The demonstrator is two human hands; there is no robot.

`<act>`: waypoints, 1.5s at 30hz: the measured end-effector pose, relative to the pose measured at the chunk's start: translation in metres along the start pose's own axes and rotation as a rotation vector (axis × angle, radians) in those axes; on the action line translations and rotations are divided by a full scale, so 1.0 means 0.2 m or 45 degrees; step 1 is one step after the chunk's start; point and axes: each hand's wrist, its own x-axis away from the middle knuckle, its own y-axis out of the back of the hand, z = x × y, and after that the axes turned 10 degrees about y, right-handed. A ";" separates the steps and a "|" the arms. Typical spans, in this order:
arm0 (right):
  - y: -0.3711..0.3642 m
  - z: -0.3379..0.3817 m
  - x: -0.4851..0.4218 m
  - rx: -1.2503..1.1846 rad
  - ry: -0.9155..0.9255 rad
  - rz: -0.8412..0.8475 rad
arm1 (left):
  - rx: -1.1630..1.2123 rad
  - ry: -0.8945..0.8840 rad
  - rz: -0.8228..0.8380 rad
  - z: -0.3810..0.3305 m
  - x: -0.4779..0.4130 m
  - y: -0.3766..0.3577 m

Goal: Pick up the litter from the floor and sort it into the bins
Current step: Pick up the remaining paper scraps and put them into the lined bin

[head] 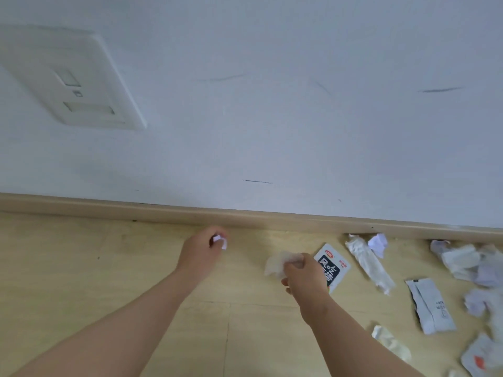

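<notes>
My left hand (202,250) is closed around a small white paper scrap (220,240), close to the skirting board. My right hand (303,273) grips a crumpled translucent wrapper (277,263) just above the floor. Partly under that hand lies a white snack packet with black print (334,265). To the right, litter is scattered on the wooden floor: a long white wrapper (367,263), a crumpled paper ball (378,243), a silver foil packet (430,306), a yellowish wrapper (390,342) and several crumpled papers (462,261). No bins are in view.
A white wall (272,118) with dark scuff marks rises straight ahead, with a beige skirting board (163,212) at its foot. A white socket plate (79,85) is fixed on the wall at the upper left. Bare floor (68,268) lies to the left.
</notes>
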 end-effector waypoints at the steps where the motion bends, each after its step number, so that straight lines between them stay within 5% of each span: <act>1: 0.05 0.02 0.00 -0.034 0.008 -0.014 | 0.081 -0.030 0.082 -0.09 0.04 -0.03; 13: 0.81 0.16 0.16 -0.529 0.051 -0.413 | 0.319 -0.248 0.379 -0.95 0.46 -0.47; 22: 1.30 0.06 0.25 -0.959 0.221 -0.206 | 0.327 -0.295 0.363 -1.28 0.89 -0.80; 30: 1.82 -0.05 0.32 -0.917 0.479 -0.231 | 0.184 -0.398 0.204 -1.64 1.22 -1.11; 40: 2.58 -0.27 0.61 -0.591 0.645 -0.711 | 0.272 -0.657 0.669 -2.01 1.67 -1.59; 45: 2.97 -0.63 0.87 -0.146 0.405 -1.194 | 0.137 -0.778 0.898 -2.04 1.96 -1.94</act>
